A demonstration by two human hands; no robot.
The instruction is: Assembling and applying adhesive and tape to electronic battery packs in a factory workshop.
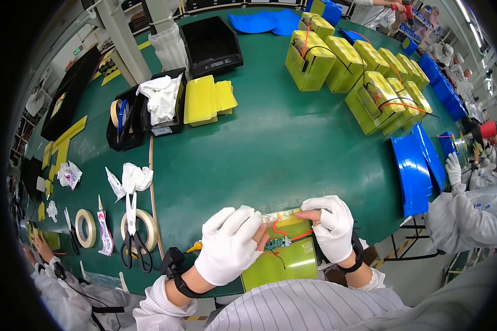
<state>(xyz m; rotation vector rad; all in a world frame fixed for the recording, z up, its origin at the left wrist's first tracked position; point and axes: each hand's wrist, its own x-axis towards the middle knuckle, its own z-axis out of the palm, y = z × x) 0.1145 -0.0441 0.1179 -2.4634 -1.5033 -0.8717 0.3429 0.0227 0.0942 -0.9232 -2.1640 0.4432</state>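
A yellow-green battery pack (284, 270) lies at the table's near edge, in front of my body. On it sits a small green circuit board (278, 243) with red and black wires. A shiny clear strip (276, 217) runs along the pack's far end. My left hand (229, 245), white-gloved with bare fingertips, is closed at the left of the board; what those fingertips grip is hidden. At the pack's far right corner, my gloved right hand (332, 229) has its fingers curled and a bare digit against the strip's end; I cannot make out anything held.
Left of me lie black-handled scissors (135, 237), tape rolls (85, 228), a glue tube (104, 229) and a white cloth (137, 177). Black bins (161, 105) and yellow sheets (200, 100) stand beyond. Several wired battery packs (309, 60) and blue sheets (411, 174) occupy the right. Co-workers (475, 215) flank the table.
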